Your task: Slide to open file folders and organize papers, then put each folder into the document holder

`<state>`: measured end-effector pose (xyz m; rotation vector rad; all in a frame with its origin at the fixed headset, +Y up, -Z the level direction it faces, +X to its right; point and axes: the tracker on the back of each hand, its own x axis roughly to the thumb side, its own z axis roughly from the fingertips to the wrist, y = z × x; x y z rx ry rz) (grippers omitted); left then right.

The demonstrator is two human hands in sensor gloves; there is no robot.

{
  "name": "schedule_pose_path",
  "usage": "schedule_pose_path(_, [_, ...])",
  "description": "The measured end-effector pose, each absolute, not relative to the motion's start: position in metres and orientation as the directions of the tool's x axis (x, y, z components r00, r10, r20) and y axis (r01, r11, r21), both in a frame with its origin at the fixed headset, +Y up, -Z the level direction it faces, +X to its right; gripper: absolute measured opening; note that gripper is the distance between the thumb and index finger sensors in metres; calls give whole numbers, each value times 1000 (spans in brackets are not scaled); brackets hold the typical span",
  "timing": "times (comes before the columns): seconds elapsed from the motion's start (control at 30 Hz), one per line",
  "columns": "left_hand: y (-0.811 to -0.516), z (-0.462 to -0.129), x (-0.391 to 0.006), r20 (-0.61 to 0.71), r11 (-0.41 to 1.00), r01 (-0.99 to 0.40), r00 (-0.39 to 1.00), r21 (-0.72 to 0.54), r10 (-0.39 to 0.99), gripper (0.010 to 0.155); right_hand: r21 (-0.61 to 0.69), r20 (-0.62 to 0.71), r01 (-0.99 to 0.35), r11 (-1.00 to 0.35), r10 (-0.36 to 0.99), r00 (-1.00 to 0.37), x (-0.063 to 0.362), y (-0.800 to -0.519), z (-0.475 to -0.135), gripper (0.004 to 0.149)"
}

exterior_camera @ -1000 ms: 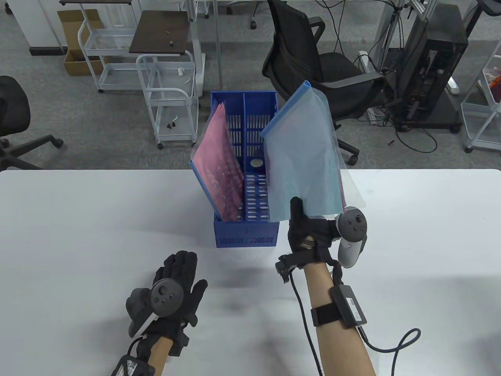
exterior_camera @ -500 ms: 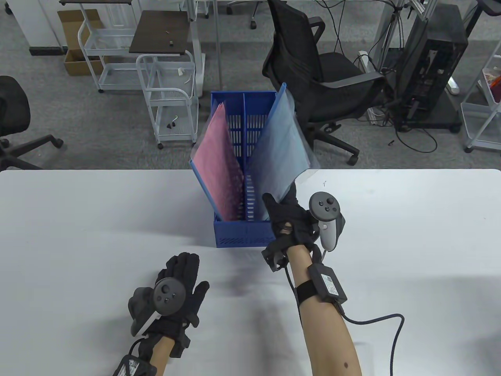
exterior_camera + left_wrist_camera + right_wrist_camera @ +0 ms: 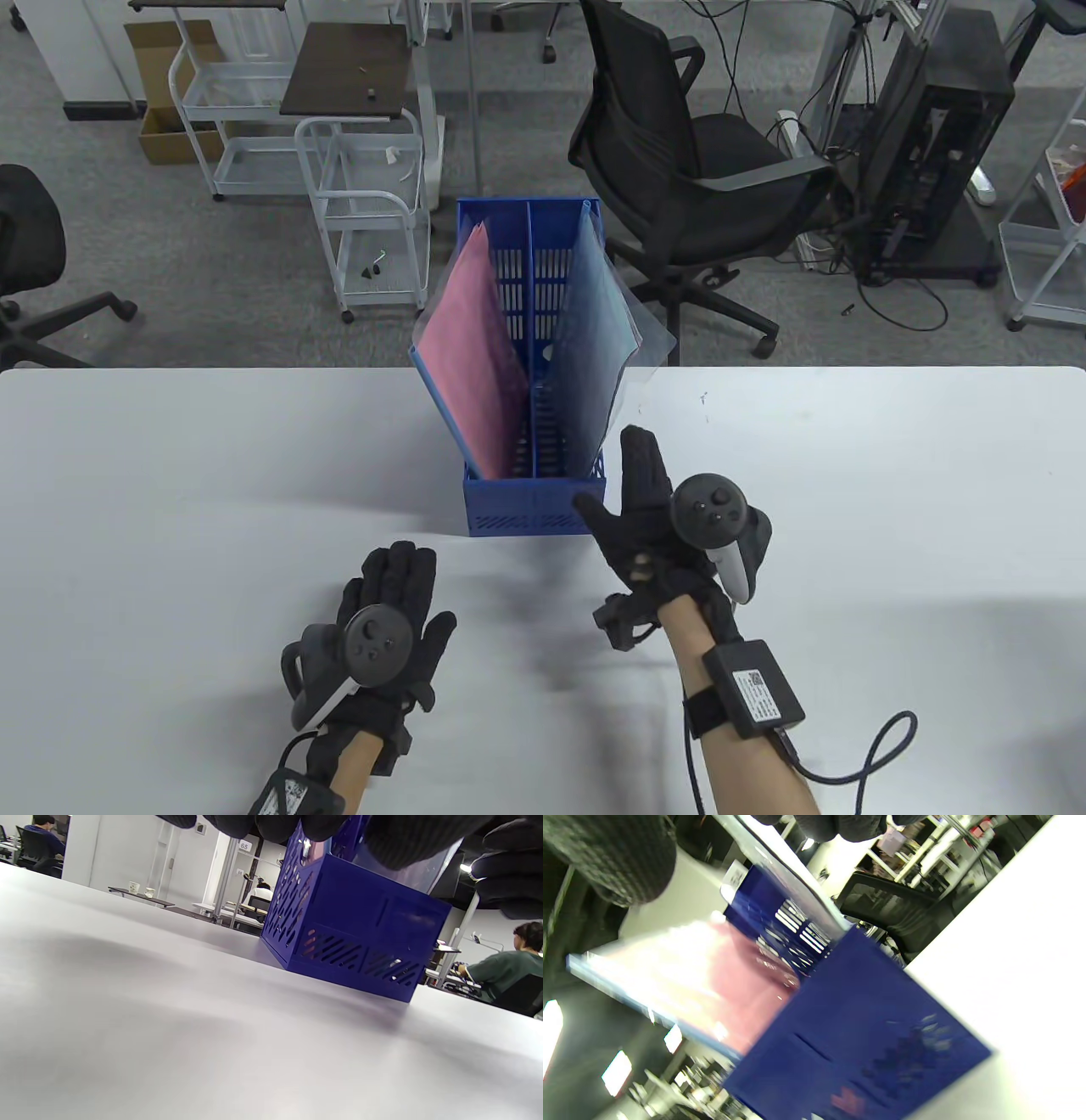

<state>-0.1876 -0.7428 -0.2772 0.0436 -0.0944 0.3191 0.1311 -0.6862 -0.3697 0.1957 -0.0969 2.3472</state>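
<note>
A blue document holder (image 3: 534,508) stands at the table's middle, near its far edge. A pink folder (image 3: 467,356) leans in its left slot and a light blue folder (image 3: 598,331) leans in its right slot. My right hand (image 3: 632,518) hovers just right of the holder's front, fingers spread and straight, holding nothing. My left hand (image 3: 394,607) lies flat on the table in front of the holder, palm down. The holder (image 3: 360,942) fills the left wrist view. In the blurred right wrist view the holder (image 3: 865,1035) and the pink folder (image 3: 712,984) show.
The white table (image 3: 891,509) stretches wide on both sides. Behind it stand a black office chair (image 3: 679,153), white wire carts (image 3: 373,221) and a computer tower (image 3: 942,144). A cable (image 3: 857,755) trails from my right wrist.
My right hand lowered the blue folder into the holder's right slot, let go of it, and drew back toward me with fingers spread. The left hand stayed flat on the table.
</note>
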Motion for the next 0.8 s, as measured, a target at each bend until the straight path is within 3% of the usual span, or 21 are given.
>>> schedule_pose_path(0.17, [-743, -276, -181, 112, 961, -277, 956, 27, 272, 76, -30, 200, -425, -905, 411, -889, 146, -705, -329, 94])
schedule_pose_path(0.43, [-745, -276, -178, 107, 970, -241, 966, 27, 237, 78, -15, 122, -126, -992, 124, -985, 181, -742, -305, 97])
schedule_pose_path(0.8, [-749, -278, -173, 119, 973, -232, 966, 22, 228, 78, -6, 89, -62, -998, 62, -994, 187, -745, -306, 96])
